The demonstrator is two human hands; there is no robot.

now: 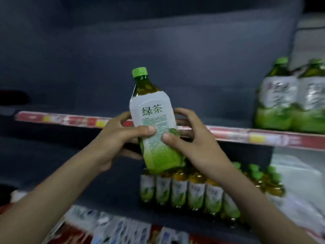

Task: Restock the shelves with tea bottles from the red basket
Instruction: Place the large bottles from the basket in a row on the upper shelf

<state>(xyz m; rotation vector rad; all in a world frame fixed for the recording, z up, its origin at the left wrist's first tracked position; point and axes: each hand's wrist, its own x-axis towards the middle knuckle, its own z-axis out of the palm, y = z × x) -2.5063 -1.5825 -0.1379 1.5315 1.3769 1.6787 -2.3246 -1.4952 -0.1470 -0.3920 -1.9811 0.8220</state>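
A green tea bottle (154, 120) with a green cap and a white-and-green label is held upright, tilted slightly left, in front of the upper shelf (70, 118). My left hand (121, 136) grips its lower body from the left, thumb across the label. My right hand (191, 138) grips it from the right, thumb on the label and fingers curled behind. The red basket is out of view.
Two large tea bottles (290, 101) stand at the right end of the upper shelf. On the lower shelf (114, 196) a row of several smaller tea bottles (190, 192) stands right of centre. Price tags line both shelf edges. White packaging (299, 187) lies at the right.
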